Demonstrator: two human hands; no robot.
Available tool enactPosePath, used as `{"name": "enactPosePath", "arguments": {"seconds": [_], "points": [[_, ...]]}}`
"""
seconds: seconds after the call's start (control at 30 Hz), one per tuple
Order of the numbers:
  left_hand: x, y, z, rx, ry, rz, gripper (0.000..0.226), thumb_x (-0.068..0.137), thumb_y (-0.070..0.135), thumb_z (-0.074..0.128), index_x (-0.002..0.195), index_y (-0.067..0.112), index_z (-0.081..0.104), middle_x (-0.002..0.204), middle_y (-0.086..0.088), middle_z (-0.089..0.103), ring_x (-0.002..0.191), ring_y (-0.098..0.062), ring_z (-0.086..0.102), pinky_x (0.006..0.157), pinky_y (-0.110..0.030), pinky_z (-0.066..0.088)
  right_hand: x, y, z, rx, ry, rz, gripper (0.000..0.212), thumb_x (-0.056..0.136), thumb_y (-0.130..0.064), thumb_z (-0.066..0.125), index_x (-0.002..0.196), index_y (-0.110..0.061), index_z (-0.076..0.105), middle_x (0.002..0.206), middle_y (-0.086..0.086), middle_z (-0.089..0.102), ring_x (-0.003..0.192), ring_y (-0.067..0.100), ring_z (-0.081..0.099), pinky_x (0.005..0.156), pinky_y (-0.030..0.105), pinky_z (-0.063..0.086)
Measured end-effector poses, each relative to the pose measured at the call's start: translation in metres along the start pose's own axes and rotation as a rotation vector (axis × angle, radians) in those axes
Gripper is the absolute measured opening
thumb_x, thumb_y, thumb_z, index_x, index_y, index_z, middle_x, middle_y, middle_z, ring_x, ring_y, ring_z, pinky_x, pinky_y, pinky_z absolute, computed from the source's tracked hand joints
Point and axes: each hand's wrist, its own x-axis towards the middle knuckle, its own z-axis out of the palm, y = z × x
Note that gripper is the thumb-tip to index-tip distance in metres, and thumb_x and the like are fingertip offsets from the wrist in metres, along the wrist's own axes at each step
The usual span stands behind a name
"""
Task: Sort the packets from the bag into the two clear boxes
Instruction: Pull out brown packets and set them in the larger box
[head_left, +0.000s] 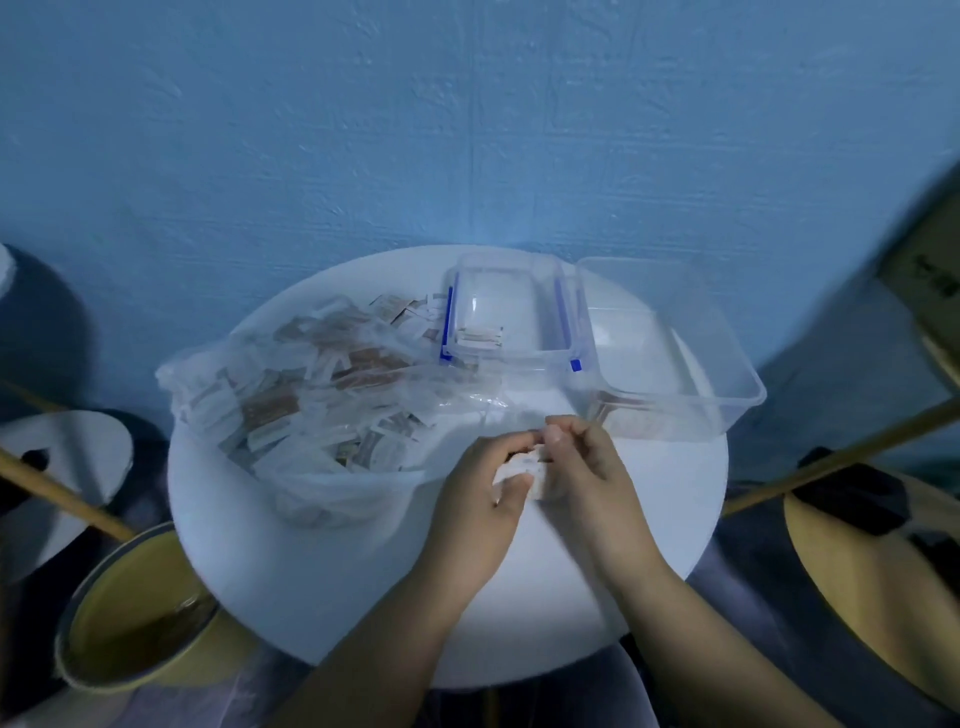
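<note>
Together the left hand (480, 488) and right hand (589, 467) pinch a few packets (522, 467) over the bench (363, 571).
The bag (311, 395) of packets lies by the left edge; the small box (506, 312) and the big box (670, 343) sit side by side at the far right edge.

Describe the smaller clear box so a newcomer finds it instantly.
On the round white table, look at the far edge, right of the plastic bag. The smaller clear box sits there, left of the larger clear box; it alone has blue latches.
</note>
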Motion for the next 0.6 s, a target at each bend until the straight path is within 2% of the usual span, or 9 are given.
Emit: {"name": "enactPosePath", "arguments": {"seconds": [0.13, 0.23, 0.3, 0.37, 0.43, 0.5, 0.6], "points": [[-0.005, -0.012, 0.001, 0.0, 0.036, 0.011, 0.037, 0.079, 0.016, 0.053, 0.106, 0.041, 0.055, 0.11, 0.012, 0.061, 0.107, -0.004, 0.056, 0.091, -0.029, 0.045, 0.002, 0.008, 0.005, -0.047, -0.038, -0.002, 0.018, 0.094, -0.007, 0.045, 0.09, -0.015, 0.06, 0.083, -0.006, 0.063, 0.075, 0.0, 0.059, 0.069, 0.009, 0.043], [-0.008, -0.015, 0.001, 0.031, 0.029, 0.0, 0.034, 0.079, 0.024, 0.05, 0.111, 0.033, 0.053, 0.113, 0.011, 0.06, 0.109, -0.006, 0.056, 0.094, -0.03, 0.045, 0.001, 0.009, 0.006, -0.063, -0.084, -0.022, 0.021, 0.097, -0.008, 0.04, 0.094, -0.013, 0.06, 0.088, -0.003, 0.063, 0.079, -0.001, 0.059, 0.072, 0.008, 0.042], [-0.008, -0.017, 0.002, 0.118, 0.018, -0.01, 0.036, 0.082, 0.024, 0.046, 0.118, 0.023, 0.05, 0.117, 0.007, 0.058, 0.109, -0.009, 0.054, 0.094, -0.027, 0.043, -0.001, 0.01, 0.007, -0.091, -0.172, -0.052, 0.019, 0.098, -0.013, 0.041, 0.096, -0.018, 0.059, 0.096, -0.002, 0.063, 0.087, 0.001, 0.059, 0.079, 0.01, 0.043], [-0.007, -0.017, 0.004, 0.21, 0.009, -0.001, 0.035, 0.088, 0.016, 0.048, 0.122, 0.016, 0.046, 0.119, 0.001, 0.055, 0.111, -0.015, 0.052, 0.094, -0.028, 0.041, -0.001, 0.012, 0.008, -0.117, -0.271, -0.033, 0.016, 0.093, -0.021, 0.044, 0.102, -0.023, 0.058, 0.104, -0.001, 0.062, 0.098, 0.008, 0.059, 0.088, 0.02, 0.046], [-0.005, -0.017, 0.003, 0.282, -0.005, 0.006, 0.034, 0.089, 0.01, 0.05, 0.122, 0.014, 0.044, 0.119, -0.002, 0.056, 0.11, -0.018, 0.052, 0.092, -0.029, 0.04, 0.002, 0.012, 0.003, -0.2, -0.33, -0.039, 0.023, 0.089, -0.015, 0.048, 0.109, -0.021, 0.056, 0.11, 0.0, 0.061, 0.101, 0.009, 0.059, 0.09, 0.023, 0.047], [-0.002, -0.017, -0.001, 0.308, -0.017, -0.004, 0.035, 0.089, 0.01, 0.053, 0.122, 0.014, 0.042, 0.113, -0.003, 0.058, 0.103, -0.021, 0.055, 0.088, -0.031, 0.042, 0.007, 0.008, -0.005, -0.319, -0.366, -0.072, 0.027, 0.09, -0.004, 0.05, 0.112, -0.019, 0.055, 0.111, 0.001, 0.06, 0.094, 0.0, 0.058, 0.084, 0.016, 0.044], [-0.001, -0.016, -0.008, 0.265, -0.008, -0.032, 0.034, 0.088, 0.012, 0.057, 0.119, 0.015, 0.045, 0.103, 0.003, 0.056, 0.088, -0.015, 0.057, 0.079, -0.026, 0.043, 0.013, 0.002, -0.017, -0.586, -0.405, -0.191, 0.029, 0.089, -0.006, 0.056, 0.108, -0.028, 0.059, 0.099, -0.014, 0.058, 0.087, -0.005, 0.053, 0.076, 0.008, 0.039]]}}
